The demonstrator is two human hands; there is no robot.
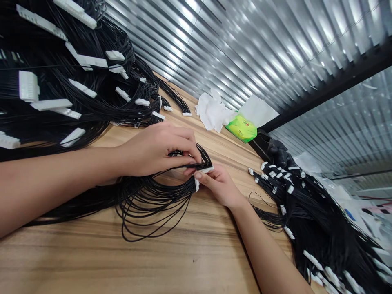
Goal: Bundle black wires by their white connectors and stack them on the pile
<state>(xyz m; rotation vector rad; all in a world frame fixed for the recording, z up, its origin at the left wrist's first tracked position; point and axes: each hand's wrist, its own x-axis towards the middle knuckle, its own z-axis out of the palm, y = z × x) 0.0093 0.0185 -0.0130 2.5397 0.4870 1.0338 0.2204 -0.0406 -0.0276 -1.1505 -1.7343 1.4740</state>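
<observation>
My left hand (pixel 159 149) is closed, its fingers pinching a bundle of thin black wires (pixel 147 204) that loops over the wooden table (pixel 153 261). My right hand (pixel 219 185) is closed too, gripping a small white connector (pixel 206 171) at the end of those wires. The two hands meet at the connector near the middle of the table. The wire loops spread out below my left wrist.
A large heap of black wire harnesses with white connectors (pixel 61 77) fills the far left. Another pile of harnesses (pixel 309 220) lies at the right edge. A crumpled white tissue (pixel 211 110) and a green tissue pack (pixel 241 127) lie by the metal slatted wall (pixel 260 45).
</observation>
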